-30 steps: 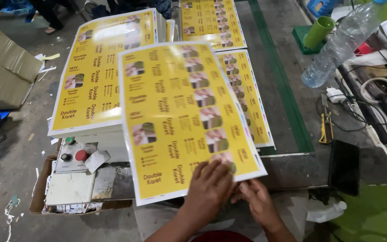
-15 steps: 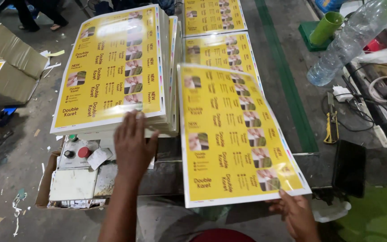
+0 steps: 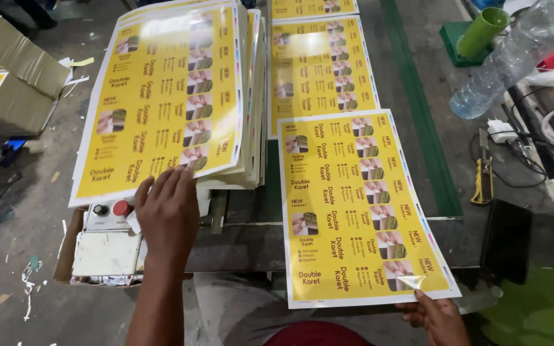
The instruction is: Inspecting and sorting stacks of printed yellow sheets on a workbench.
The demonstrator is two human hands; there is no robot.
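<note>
**Yellow printed sheets, one in each hand's reach**

The stack of yellow printed sheets (image 3: 168, 96) lies on the left part of the work surface, its near edge overhanging a small control box (image 3: 107, 240) with a black and a red button. The left hand (image 3: 168, 214) rests flat, fingers spread and open, on the near edge of the top sheet of that stack. To the right, a single yellow sheet (image 3: 354, 205) lies apart from the stack, its near end jutting past the edge of the metal table (image 3: 245, 247). The right hand (image 3: 437, 317) pinches that sheet's near right corner, thumb on top and fingers beneath. Behind it another yellow sheet (image 3: 318, 70) lies flat. Farther right are a clear plastic bottle (image 3: 514, 54), a green cup (image 3: 482, 32) and a yellow-handled tool (image 3: 483, 179).
</note>
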